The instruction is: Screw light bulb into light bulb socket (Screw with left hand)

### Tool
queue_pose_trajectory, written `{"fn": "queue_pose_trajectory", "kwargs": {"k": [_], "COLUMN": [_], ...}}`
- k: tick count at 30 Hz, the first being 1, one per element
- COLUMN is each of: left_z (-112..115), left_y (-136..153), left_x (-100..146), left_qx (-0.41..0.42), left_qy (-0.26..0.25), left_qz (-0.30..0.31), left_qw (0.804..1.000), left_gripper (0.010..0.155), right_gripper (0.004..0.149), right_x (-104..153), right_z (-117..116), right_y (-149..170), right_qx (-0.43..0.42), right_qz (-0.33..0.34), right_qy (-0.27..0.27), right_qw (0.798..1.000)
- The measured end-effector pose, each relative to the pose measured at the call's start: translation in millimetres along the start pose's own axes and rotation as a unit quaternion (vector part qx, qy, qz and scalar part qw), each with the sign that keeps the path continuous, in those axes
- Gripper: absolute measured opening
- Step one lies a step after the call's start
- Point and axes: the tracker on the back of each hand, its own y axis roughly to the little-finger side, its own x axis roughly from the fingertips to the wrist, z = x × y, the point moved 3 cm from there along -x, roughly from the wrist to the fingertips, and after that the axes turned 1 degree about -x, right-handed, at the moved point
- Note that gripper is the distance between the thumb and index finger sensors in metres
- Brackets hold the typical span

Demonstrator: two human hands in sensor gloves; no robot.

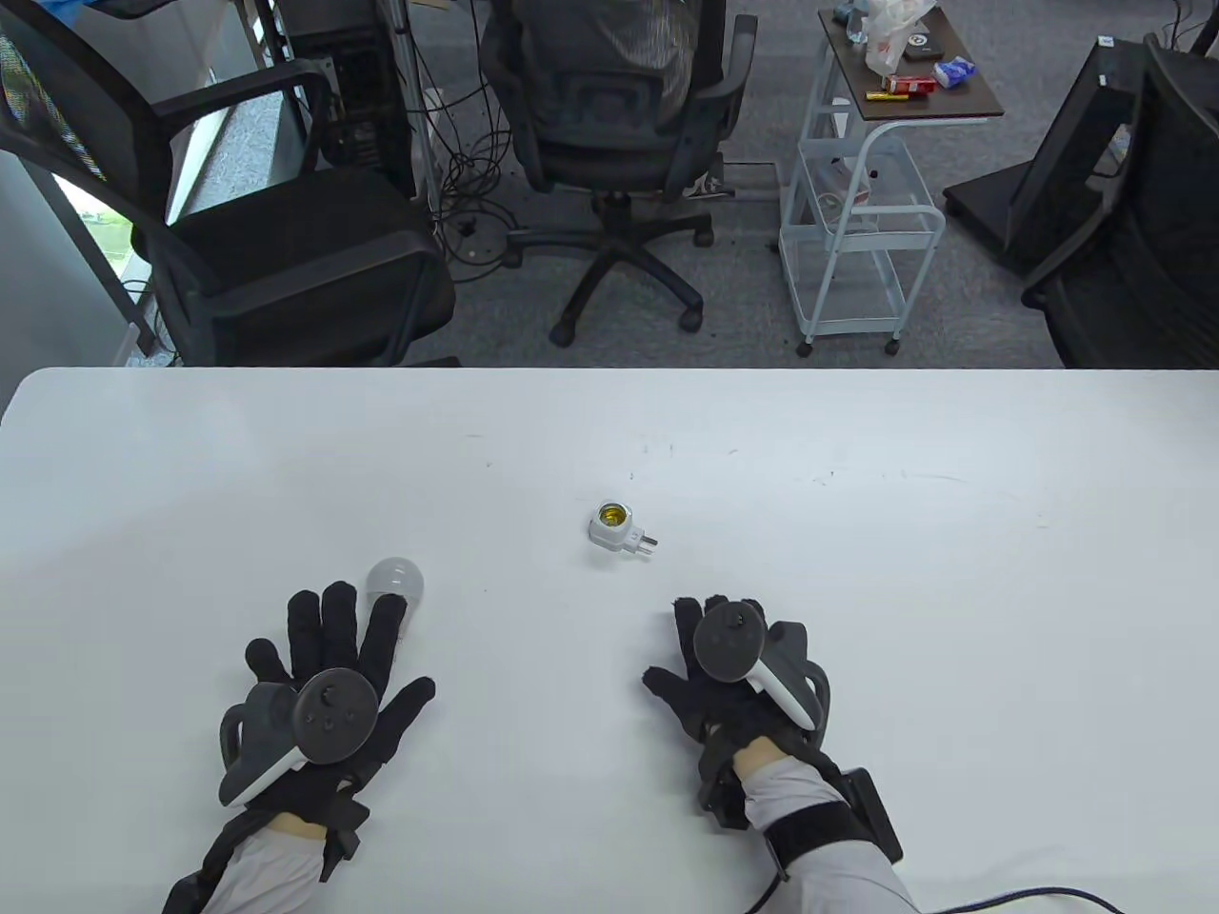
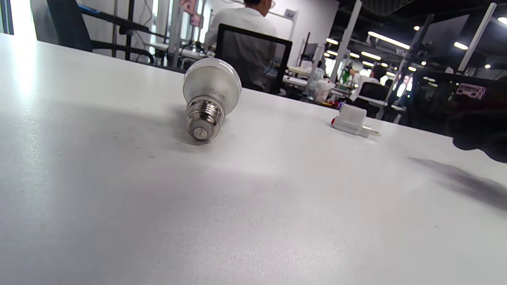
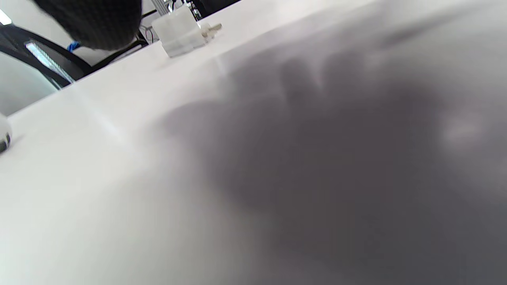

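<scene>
A white light bulb [image 1: 396, 578] lies on its side on the white table [image 1: 857, 571], its metal screw base toward me in the left wrist view [image 2: 210, 99]. My left hand [image 1: 329, 657] lies flat and spread just before it, fingertips beside the bulb, holding nothing. A small white plug-in socket [image 1: 617, 529] with a brass-lined opening lies at the table's middle; it also shows in the left wrist view [image 2: 351, 120] and right wrist view [image 3: 180, 29]. My right hand [image 1: 729, 666] rests flat on the table below the socket, empty.
Office chairs [image 1: 609, 143] and a white wire cart [image 1: 862, 219] stand beyond the table's far edge. A cable [image 1: 1000, 900] trails from my right wrist at the bottom.
</scene>
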Motion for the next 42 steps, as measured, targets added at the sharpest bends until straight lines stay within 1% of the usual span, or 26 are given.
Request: {"fn": "queue_pose_trajectory", "kwargs": {"k": [2,6,7,10,13,14,16,17,18,20,22,24,26,29,30,33,35,38,41,42], "left_z": [1.1,4.1,4.4,0.5,-3.3,-3.8,-3.9,-3.6,-2.9,-1.5,0.4,0.8,0.7,2.2,3.0,3.4,1.7,-0.1,-0.8,-1.0], "left_y": [1.2,2.4,2.5,3.6,3.7,3.7,4.1,4.6,4.9,5.1,4.4,3.2,1.8,0.9,1.0,2.9,5.7,10.1,16.2,18.0], "left_x": [-1.4,-4.2,-4.6,-5.8,-5.5,-5.5,-6.1,-6.4,-7.3,-8.7,-9.5,-9.2,-8.2,-7.0,-6.8,-5.6,-2.7,0.7,4.0,4.6], "left_qx": [-0.002,0.001,0.001,0.002,0.005,0.004,0.001,0.001,0.002,0.003,-0.001,-0.002,-0.002,-0.002,-0.002,0.001,0.004,0.005,0.013,0.016], "left_qy": [0.004,0.012,0.013,0.009,-0.002,-0.003,-0.003,-0.002,0.0,0.004,0.008,0.008,0.008,0.01,0.013,0.013,0.01,0.008,0.004,0.003], "left_qz": [-0.003,-0.003,-0.003,-0.006,-0.008,-0.008,-0.012,-0.013,-0.014,-0.015,-0.015,-0.012,-0.009,-0.008,-0.007,-0.011,-0.025,-0.049,-0.075,-0.082], "left_qw": [1.0,1.0,1.0,1.0,1.0,1.0,1.0,1.0,1.0,1.0,1.0,1.0,1.0,1.0,1.0,1.0,1.0,0.999,0.997,0.997], "left_gripper": [0.082,0.082,0.082,0.082,0.082,0.082,0.082,0.083,0.083,0.083,0.083,0.083,0.082,0.081,0.082,0.083,0.085,0.088,0.087,0.087], "right_gripper": [0.08,0.08,0.08,0.081,0.081,0.079,0.072,0.069,0.069,0.068,0.066,0.066,0.066,0.067,0.067,0.068,0.069,0.07,0.071,0.071], "right_x": [-22.6,-64.8,-71.7,-103.1,-119.6,-125.1,-130.8,-130.0,-129.6,-128.9,-125.2,-113.6,-95.0,-65.5,-51.3,-19.3,7.5,34.4,55.5,59.1], "right_z": [7.7,19.1,20.0,16.5,8.3,3.1,-7.0,-6.7,-5.4,-2.9,-0.5,3.5,10.2,23.6,30.9,45.8,56.1,62.2,60.0,58.5], "right_y": [-13.0,-35.9,-39.0,-51.2,-54.5,-54.6,-52.5,-51.7,-51.3,-48.7,-46.3,-46.9,-48.0,-49.5,-49.6,-45.9,-37.7,-25.4,-9.0,-4.6], "right_qx": [-0.026,-0.057,-0.061,-0.064,-0.043,-0.025,0.022,0.036,0.032,0.01,-0.031,-0.051,-0.068,-0.063,-0.055,-0.047,-0.061,-0.087,-0.105,-0.112], "right_qz": [-0.013,-0.035,-0.039,-0.061,-0.082,-0.09,-0.119,-0.127,-0.124,-0.123,-0.098,-0.072,-0.045,-0.016,-0.005,0.014,0.025,0.031,0.031,0.032], "right_qy": [-0.003,0.009,0.009,0.017,0.03,0.032,0.019,0.034,0.046,0.037,0.014,-0.008,-0.019,-0.023,-0.014,0.018,0.055,0.091,0.115,0.123], "right_qw": [1.0,0.998,0.997,0.996,0.995,0.995,0.992,0.991,0.991,0.992,0.995,0.996,0.997,0.998,0.998,0.999,0.996,0.992,0.987,0.986]}}
